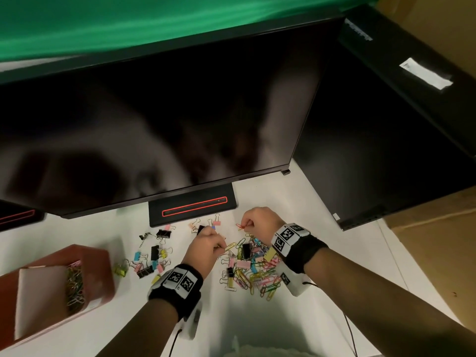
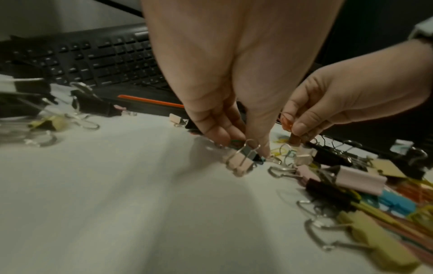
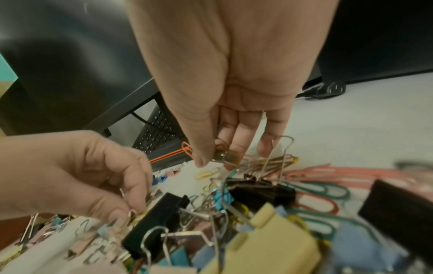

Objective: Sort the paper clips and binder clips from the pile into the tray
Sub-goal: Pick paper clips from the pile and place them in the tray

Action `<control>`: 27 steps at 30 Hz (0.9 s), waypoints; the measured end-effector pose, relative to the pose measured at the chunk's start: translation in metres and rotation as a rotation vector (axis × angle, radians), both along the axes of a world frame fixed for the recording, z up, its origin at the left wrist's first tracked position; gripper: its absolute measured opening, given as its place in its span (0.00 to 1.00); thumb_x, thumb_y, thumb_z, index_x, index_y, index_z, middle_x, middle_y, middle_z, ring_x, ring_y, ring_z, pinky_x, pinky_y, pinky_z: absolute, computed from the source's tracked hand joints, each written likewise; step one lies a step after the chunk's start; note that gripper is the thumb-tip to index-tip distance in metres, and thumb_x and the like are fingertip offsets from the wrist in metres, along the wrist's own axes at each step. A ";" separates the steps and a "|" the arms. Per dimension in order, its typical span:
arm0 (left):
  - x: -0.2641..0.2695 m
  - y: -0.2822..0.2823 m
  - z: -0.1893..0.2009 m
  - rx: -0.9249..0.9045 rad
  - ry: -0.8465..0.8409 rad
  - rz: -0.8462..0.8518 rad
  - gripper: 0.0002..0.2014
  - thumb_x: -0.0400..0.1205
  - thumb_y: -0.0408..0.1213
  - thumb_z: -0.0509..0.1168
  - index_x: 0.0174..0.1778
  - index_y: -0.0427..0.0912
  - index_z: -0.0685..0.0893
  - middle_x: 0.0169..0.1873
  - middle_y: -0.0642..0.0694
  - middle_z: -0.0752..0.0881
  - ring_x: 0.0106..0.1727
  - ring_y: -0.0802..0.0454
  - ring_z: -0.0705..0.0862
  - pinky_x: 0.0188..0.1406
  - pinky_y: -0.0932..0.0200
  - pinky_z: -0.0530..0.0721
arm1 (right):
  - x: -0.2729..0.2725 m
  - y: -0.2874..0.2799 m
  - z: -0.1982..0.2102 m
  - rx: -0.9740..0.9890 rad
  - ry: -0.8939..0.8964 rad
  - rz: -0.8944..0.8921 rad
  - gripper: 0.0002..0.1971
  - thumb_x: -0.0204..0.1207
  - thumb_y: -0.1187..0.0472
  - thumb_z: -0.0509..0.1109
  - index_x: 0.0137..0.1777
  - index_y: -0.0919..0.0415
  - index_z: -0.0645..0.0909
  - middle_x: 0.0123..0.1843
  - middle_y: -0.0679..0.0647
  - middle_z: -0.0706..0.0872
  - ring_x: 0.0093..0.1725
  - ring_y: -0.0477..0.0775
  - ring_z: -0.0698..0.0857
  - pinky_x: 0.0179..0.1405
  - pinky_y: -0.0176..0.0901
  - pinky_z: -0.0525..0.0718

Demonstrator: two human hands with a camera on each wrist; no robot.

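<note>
Head view shows both hands low over the white desk [image 1: 296, 199], working the far edge of the pile [image 1: 253, 269] of mixed clips. Right hand [image 1: 260, 222] has thumb and fingers closed on a small bunch of paper clips [image 3: 226, 154], an orange paper clip [image 1: 240, 226] protruding from the pinch. Left hand [image 1: 206, 247] is curled, fingertips pinched on a yellow paper clip [image 1: 230, 246] at the pile's near-left edge; the left wrist view places a pink binder clip [image 2: 241, 163] touching those fingertips, and whether it is also gripped cannot be determined. A loose scatter of binder clips [image 1: 152, 256] lies left of the hands, between pile and tray. The red-brown tray [image 1: 103, 269] sits at the left desk edge, well apart from both hands; one compartment already holds paper clips [image 1: 75, 287], the adjoining one appears bare. Risks, as judged: wire loops in the pile are interlocked, so a lift may drag neighbouring clips along or mix kinds; the right hand's bunch is held by a narrow pinch and could shed clips during the carry to the tray. A dark monitor [image 1: 154, 119] stands behind, its base [image 1: 193, 210] carrying a red outline. Legible writing: none; the wrist bands [image 1: 289, 237] show only coded black-and-white squares.
</note>
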State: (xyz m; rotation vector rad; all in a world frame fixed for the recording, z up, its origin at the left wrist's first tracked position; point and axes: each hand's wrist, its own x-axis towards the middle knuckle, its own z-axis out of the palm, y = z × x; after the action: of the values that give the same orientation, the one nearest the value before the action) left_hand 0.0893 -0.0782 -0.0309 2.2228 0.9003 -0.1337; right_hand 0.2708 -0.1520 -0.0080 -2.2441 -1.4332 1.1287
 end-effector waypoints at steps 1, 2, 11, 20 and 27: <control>-0.002 0.000 0.000 -0.018 -0.004 0.020 0.02 0.75 0.29 0.69 0.39 0.38 0.87 0.45 0.51 0.76 0.50 0.56 0.80 0.57 0.61 0.80 | 0.001 -0.001 0.000 0.022 0.006 -0.012 0.10 0.78 0.63 0.68 0.56 0.59 0.86 0.57 0.56 0.87 0.55 0.54 0.84 0.55 0.41 0.81; -0.003 -0.001 0.001 -0.033 -0.011 0.034 0.03 0.75 0.28 0.69 0.38 0.38 0.87 0.45 0.51 0.77 0.50 0.56 0.81 0.55 0.63 0.81 | 0.002 -0.001 0.001 0.043 0.011 -0.022 0.09 0.78 0.63 0.68 0.56 0.60 0.86 0.56 0.56 0.87 0.54 0.54 0.84 0.54 0.40 0.81; -0.009 0.000 0.007 -0.053 -0.093 0.138 0.02 0.76 0.30 0.69 0.38 0.40 0.86 0.45 0.50 0.78 0.41 0.65 0.80 0.43 0.83 0.74 | 0.002 0.001 0.008 0.123 0.034 0.049 0.09 0.77 0.63 0.70 0.54 0.62 0.87 0.58 0.58 0.82 0.55 0.57 0.83 0.58 0.41 0.80; -0.033 0.020 0.023 0.047 -0.124 0.251 0.02 0.78 0.35 0.68 0.39 0.45 0.84 0.46 0.52 0.78 0.45 0.64 0.79 0.42 0.74 0.74 | -0.014 0.010 0.005 0.035 -0.035 0.355 0.07 0.77 0.65 0.70 0.51 0.61 0.88 0.61 0.55 0.76 0.58 0.56 0.79 0.57 0.41 0.78; -0.043 0.007 0.009 0.036 -0.085 0.213 0.03 0.78 0.34 0.67 0.39 0.44 0.82 0.48 0.50 0.80 0.45 0.58 0.81 0.49 0.66 0.79 | -0.033 0.016 -0.001 -0.011 -0.127 0.502 0.10 0.77 0.66 0.67 0.54 0.61 0.87 0.61 0.56 0.80 0.60 0.58 0.79 0.59 0.46 0.80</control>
State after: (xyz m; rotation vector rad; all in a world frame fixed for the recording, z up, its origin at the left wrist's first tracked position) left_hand 0.0466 -0.0715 -0.0217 2.1320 1.0922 0.0760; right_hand 0.2377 -0.1361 -0.0090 -2.0479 -2.1263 1.1373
